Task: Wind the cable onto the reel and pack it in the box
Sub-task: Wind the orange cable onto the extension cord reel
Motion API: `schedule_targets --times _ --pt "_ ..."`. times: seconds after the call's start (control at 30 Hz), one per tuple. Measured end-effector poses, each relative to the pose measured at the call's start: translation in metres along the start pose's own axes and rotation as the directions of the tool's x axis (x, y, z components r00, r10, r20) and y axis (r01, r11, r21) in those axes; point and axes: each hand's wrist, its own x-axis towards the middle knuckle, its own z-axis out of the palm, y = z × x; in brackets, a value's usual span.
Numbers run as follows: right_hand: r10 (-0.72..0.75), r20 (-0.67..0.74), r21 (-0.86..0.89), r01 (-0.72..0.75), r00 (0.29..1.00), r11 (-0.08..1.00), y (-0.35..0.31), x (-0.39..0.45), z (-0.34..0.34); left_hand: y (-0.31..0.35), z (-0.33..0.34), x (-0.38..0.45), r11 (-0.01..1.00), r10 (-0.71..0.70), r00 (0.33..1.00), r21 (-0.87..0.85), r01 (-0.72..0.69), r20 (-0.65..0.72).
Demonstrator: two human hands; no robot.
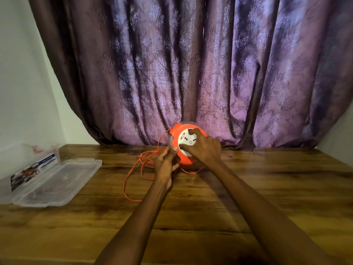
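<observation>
Wooden counter [267, 188] carries all items; purple patterned curtain [191, 64] behind. Clear plastic box [55, 180] lies open at far left, well apart from the reel. Orange reel [186, 161] stands on edge at the counter's rear centre, white socket face towards the camera. Right hand [204, 148] grips that face, fingers curled. Left hand [166, 162] pinches the orange cable [133, 169], which lies in loose loops beside the reel.
</observation>
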Motion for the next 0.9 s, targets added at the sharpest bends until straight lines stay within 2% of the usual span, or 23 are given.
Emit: schedule_targets --times 0.03,0.07,0.1,0.13,0.17,0.2,0.3,0.33,0.37,0.43,0.47,0.5,0.53,0.6,0.67,0.77,0.83,0.9 --pt "0.139 0.073 0.177 -0.150 0.988 0.973 -0.005 0.001 -0.001 0.000 0.001 -0.001 1.000 0.011 1.000 0.000 -0.011 -0.005" --pt "0.233 0.188 0.371 -0.289 0.954 0.883 -0.010 0.003 -0.002 0.000 0.002 -0.001 1.000 0.020 1.000 -0.002 -0.020 -0.008" --pt "0.278 0.300 0.545 -0.403 0.912 0.735 -0.013 0.005 -0.002 0.000 0.002 -0.001 0.999 0.035 0.999 -0.006 -0.035 -0.008" --pt "0.294 0.377 0.649 -0.477 0.878 0.593 -0.014 0.006 0.000 0.000 0.002 0.000 0.998 0.055 0.998 -0.012 -0.055 -0.003" --pt "0.297 0.409 0.703 -0.506 0.863 0.501 -0.015 0.007 0.003 0.001 0.001 0.000 0.997 0.074 0.997 -0.015 -0.074 0.000" --pt "0.295 0.414 0.725 -0.508 0.861 0.465 -0.015 0.007 0.006 0.002 0.000 0.002 0.996 0.087 0.996 -0.015 -0.087 -0.002" --pt "0.219 0.394 0.726 -0.448 0.893 0.522 -0.010 0.004 0.013 0.005 -0.004 0.005 0.996 0.090 0.995 -0.018 -0.091 -0.045" --pt "0.186 0.378 0.693 -0.410 0.907 0.592 -0.007 0.005 0.014 0.007 -0.006 0.007 0.995 0.093 0.993 -0.020 -0.094 -0.070" --pt "0.158 0.329 0.615 -0.338 0.931 0.713 -0.002 0.005 0.014 0.007 -0.007 0.009 0.995 0.098 0.991 -0.025 -0.100 -0.096" --pt "0.015 0.118 0.334 -0.054 0.993 0.941 0.009 0.005 0.011 0.009 -0.011 0.014 0.992 0.120 0.982 -0.027 -0.126 -0.145" --pt "-0.144 0.010 0.213 0.139 0.989 0.967 0.014 0.003 0.009 0.011 -0.012 0.016 0.991 0.125 0.978 -0.034 -0.132 -0.168" --pt "-0.335 -0.051 0.125 0.339 0.941 0.932 0.018 0.003 0.007 0.013 -0.014 0.019 0.991 0.116 0.975 -0.041 -0.125 -0.187" --pt "-0.513 -0.063 0.057 0.516 0.856 0.855 0.022 0.004 0.004 0.014 -0.016 0.022 0.993 0.101 0.975 -0.039 -0.111 -0.200" --pt "-0.729 0.025 -0.062 0.729 0.684 0.682 0.025 0.007 -0.002 0.016 -0.020 0.025 0.997 0.077 0.977 -0.014 -0.081 -0.200" --pt "-0.790 0.172 -0.122 0.808 0.589 0.576 0.023 0.009 -0.008 0.017 -0.022 0.026 0.999 0.041 0.984 0.040 -0.034 -0.174" --pt "-0.774 0.378 -0.232 0.862 0.507 0.451 0.023 0.011 -0.013 0.014 -0.023 0.023 0.995 0.017 0.994 0.099 -0.007 -0.106" --pt "-0.763 0.424 -0.317 0.869 0.488 0.380 0.026 0.009 -0.015 0.014 -0.021 0.019 0.991 0.007 0.995 0.133 0.007 -0.100" --pt "-0.792 0.390 -0.398 0.862 0.470 0.315 0.029 0.008 -0.018 0.012 -0.019 0.016 0.989 0.010 0.997 0.148 0.002 -0.081"
